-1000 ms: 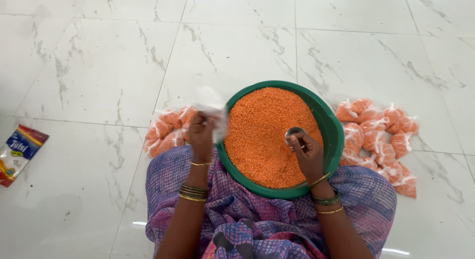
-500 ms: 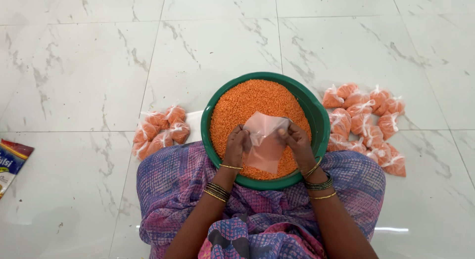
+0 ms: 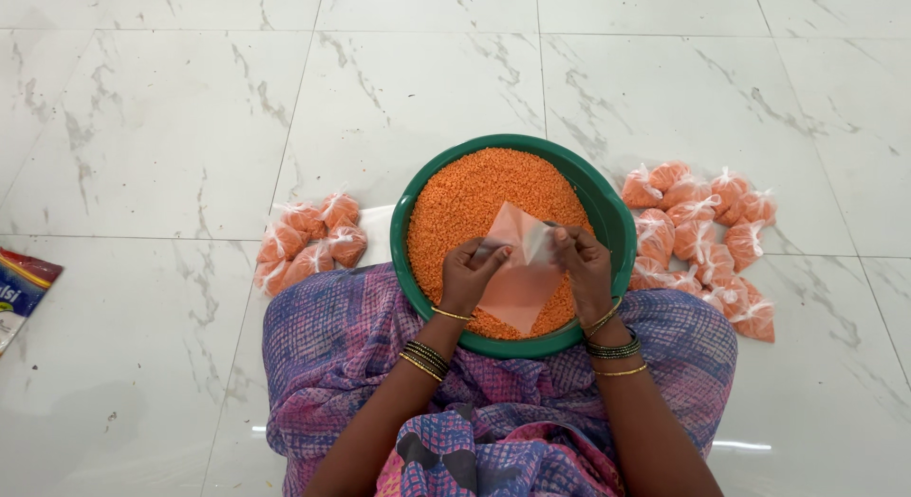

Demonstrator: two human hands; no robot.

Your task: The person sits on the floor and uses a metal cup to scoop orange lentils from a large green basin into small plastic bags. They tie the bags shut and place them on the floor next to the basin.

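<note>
Garment: purple-and-blue checked cloth (image 3: pixel 342 355) over the lap, lower middle of the frame.
Left hand (image 3: pixel 467 274): thin gold bangle at the wrist, stacked dark and gold bangles below.
Right hand (image 3: pixel 585 267): dark and gold bangles.
Arms: bare, no sleeves in view.

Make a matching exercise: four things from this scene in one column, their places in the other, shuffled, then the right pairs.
Things:
1. empty clear bag
2. larger pile of filled bags
3. smaller pile of filled bags
4. coloured packet

Places:
A. on the floor, right of the basin
B. at the left edge of the view
C. held over the lentils by the left hand and right hand
D. on the floor, left of the basin

Pairs: 1-C, 2-A, 3-D, 4-B
</note>
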